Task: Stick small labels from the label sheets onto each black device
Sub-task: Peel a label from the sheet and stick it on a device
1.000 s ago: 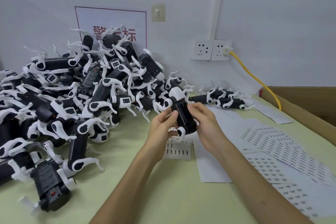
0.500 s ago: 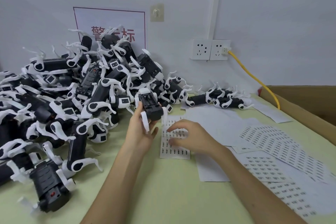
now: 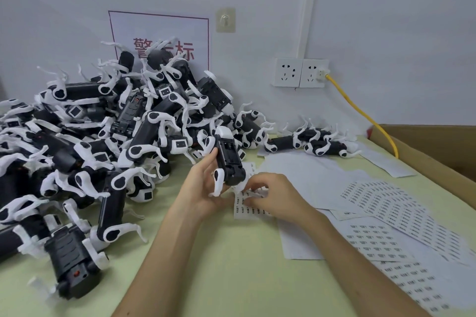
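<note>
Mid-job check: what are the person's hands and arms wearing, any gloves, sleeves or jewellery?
Nothing visible. The left hand and right hand are ungloved, with no rings showing. The left forearm and right forearm are bare to the frame's edge: no sleeves, watch or wristband.

Black devices (image 3: 229,159) with white legs, pale green table (image 3: 231,278), yellow cable (image 3: 360,110).

Pale green table (image 3: 231,278) against grey wall (image 3: 386,20) with sockets (image 3: 300,72).
</note>
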The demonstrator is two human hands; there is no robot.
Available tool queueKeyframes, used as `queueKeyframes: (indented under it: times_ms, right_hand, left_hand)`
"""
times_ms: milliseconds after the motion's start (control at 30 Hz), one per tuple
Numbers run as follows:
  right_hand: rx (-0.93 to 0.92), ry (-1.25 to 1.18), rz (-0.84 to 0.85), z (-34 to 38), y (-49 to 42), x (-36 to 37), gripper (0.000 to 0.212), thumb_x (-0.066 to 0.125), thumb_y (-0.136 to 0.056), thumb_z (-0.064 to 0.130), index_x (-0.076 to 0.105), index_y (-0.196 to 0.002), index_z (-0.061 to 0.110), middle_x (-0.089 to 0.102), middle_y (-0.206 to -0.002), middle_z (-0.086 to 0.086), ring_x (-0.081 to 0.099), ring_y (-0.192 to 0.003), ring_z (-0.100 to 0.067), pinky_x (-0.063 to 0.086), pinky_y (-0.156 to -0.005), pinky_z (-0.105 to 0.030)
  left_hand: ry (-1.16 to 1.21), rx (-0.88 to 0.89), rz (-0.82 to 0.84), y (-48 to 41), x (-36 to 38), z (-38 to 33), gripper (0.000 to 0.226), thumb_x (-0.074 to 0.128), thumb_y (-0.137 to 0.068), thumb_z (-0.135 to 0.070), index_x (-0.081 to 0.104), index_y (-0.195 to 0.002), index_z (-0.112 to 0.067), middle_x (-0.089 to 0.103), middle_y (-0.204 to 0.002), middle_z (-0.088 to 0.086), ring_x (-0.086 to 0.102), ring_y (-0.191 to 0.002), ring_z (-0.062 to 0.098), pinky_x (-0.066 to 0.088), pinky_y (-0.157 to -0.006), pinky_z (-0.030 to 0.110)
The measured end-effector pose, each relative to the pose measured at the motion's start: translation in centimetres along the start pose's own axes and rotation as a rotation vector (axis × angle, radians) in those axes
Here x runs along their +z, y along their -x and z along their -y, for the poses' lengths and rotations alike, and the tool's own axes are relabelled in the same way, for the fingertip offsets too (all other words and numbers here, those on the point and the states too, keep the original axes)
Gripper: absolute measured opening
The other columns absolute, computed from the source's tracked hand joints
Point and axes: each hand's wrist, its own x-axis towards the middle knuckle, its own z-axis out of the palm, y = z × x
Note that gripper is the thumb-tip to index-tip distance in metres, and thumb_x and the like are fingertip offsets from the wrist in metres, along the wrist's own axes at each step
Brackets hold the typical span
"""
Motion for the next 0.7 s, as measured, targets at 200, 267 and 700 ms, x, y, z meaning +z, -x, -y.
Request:
queueKeyframes:
  times_ms: [200,267,700]
  right_hand:
    - [-0.006,-0.012,-0.016,-0.3,-0.2,0.5,0.028,0.076,-0.086,0.026,0.066,-0.075,0.050,0.070,-0.084,0.028,0.065,-0.091,0.005,0.047,-0.078,-0.012]
    - [0.003,-0.030,-0.033,-0.5,-0.4,0.6,0.027,0.077,-0.086,0.028,0.066,-0.073,0.049,0.070,-0.086,0.025,0.064,-0.091,0.005,0.046,-0.075,-0.013]
    - [-0.030,-0.048,-0.121,-0.2,-0.4,1.0,0.045,0.076,-0.083,0.020,0.065,-0.064,0.060,0.068,-0.078,0.027,0.064,-0.076,0.000,0.044,-0.067,-0.010]
  left_hand:
    - [-0.010,0.016,0.009,0.0,0.1,0.1,0.035,0.067,-0.093,-0.050,0.084,-0.097,-0.019,0.079,-0.101,0.008,0.077,-0.084,0.028,0.062,-0.073,0.042]
    - [-0.024,0.018,0.008,0.2,0.2,0.1,0.037,0.063,-0.096,-0.049,0.084,-0.095,-0.018,0.079,-0.101,0.010,0.077,-0.084,0.029,0.062,-0.071,0.041]
    - [-0.123,0.040,-0.067,0.9,1.3,0.4,0.035,0.063,-0.095,-0.048,0.082,-0.101,-0.020,0.076,-0.115,0.011,0.071,-0.102,0.030,0.051,-0.091,0.042]
